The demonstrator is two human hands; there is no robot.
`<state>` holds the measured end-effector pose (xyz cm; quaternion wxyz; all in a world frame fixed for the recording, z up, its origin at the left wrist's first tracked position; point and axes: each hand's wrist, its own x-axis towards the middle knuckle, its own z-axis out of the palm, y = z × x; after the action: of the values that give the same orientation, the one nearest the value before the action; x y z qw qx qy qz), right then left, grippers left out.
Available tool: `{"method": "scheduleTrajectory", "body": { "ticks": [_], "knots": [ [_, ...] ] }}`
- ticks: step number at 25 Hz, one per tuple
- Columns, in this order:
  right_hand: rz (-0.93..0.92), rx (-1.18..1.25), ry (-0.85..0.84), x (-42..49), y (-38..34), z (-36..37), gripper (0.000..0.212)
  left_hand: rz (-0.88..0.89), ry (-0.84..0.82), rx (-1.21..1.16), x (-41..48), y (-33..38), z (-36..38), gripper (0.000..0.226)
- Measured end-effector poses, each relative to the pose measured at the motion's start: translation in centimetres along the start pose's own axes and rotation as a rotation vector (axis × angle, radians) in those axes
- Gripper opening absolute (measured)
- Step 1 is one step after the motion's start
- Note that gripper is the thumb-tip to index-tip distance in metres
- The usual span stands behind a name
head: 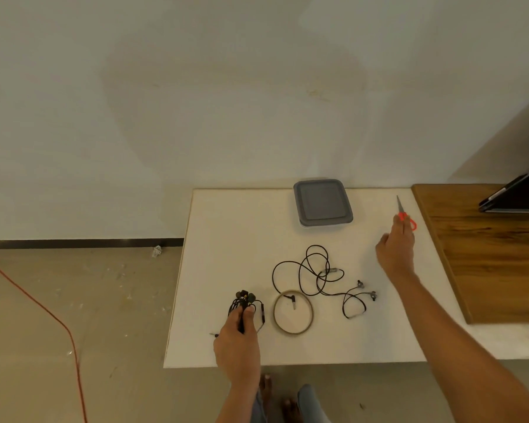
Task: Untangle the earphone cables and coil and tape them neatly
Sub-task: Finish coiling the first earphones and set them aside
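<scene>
My left hand (238,337) is shut on a coiled black earphone (245,301) near the front left of the white table (232,227); its jack sticks out to the left of the hand. A second black earphone cable (313,271) lies loose and looped in the middle, its earbuds (367,290) to the right and its plug lying inside a clear tape roll (293,312). My right hand (396,248) reaches to the back right, fingers on the red handles of the scissors (405,215), which lie on the table with blades pointing away.
A grey-lidded square container (322,204) sits at the table's back edge. A wooden board (483,248) adjoins on the right with a dark tablet (516,195) on it. An orange cord (43,306) crosses the floor at left. My feet are below the front edge.
</scene>
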<state>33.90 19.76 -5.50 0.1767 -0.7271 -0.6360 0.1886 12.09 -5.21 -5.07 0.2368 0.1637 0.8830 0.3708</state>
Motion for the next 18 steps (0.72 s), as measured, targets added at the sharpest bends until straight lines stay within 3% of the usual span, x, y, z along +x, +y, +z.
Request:
{"method": "scheduleTrajectory", "body": {
  "ticks": [6,12,18],
  "knots": [
    [0.005,-0.224,-0.129,2.7,2.5,1.8,0.050,-0.001,-0.010,0.007,0.2,0.4,0.5,0.024],
    [-0.048,-0.139,0.240,-1.0,1.3,2.6,0.022,-0.012,-0.032,-0.004,-0.1,0.7,0.4,0.023],
    [0.120,-0.050,0.212,-3.4,1.5,2.1,0.027,-0.001,-0.012,0.000,-0.1,0.9,0.1,0.025]
  ]
}}
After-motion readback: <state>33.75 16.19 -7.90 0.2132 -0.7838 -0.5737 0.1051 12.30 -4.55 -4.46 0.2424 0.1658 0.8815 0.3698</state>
